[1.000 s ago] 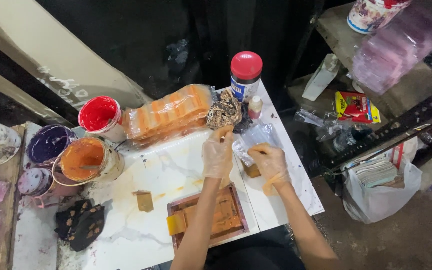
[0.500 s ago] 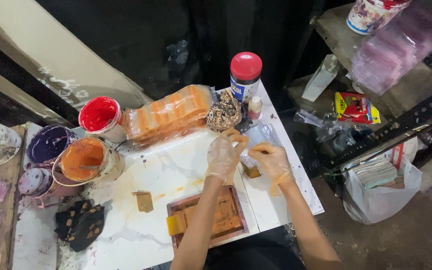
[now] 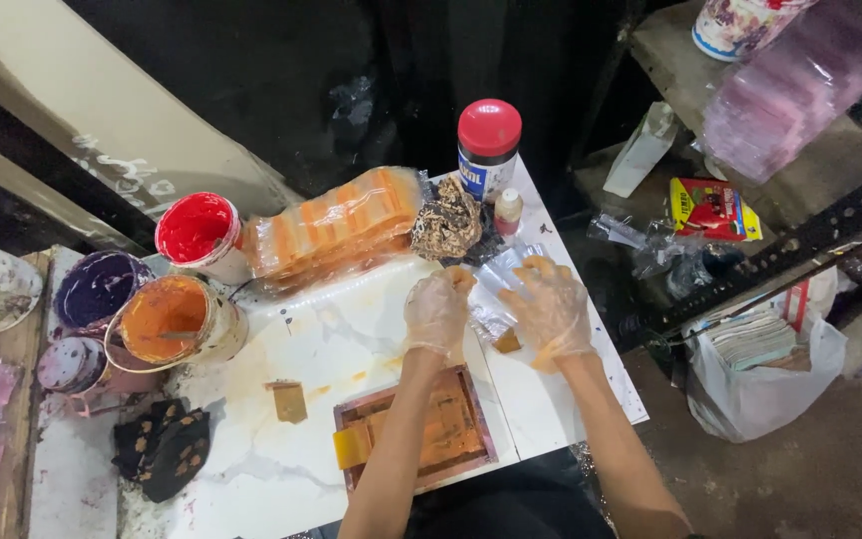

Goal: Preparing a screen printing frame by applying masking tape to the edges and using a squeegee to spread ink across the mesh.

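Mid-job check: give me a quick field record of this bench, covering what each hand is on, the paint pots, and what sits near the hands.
left hand: gloved, fingers on the clear plastic bags
right hand: gloved, resting on the same bags
bench: white tabletop, stained orange
screen frame: small, orange-stained, below the left forearm
paint pots: red pot, orange pot, purple pot, all open, at bench left
orange packet stack: behind the hands
red-lidded jar: at far edge
stained rag: beside the jar
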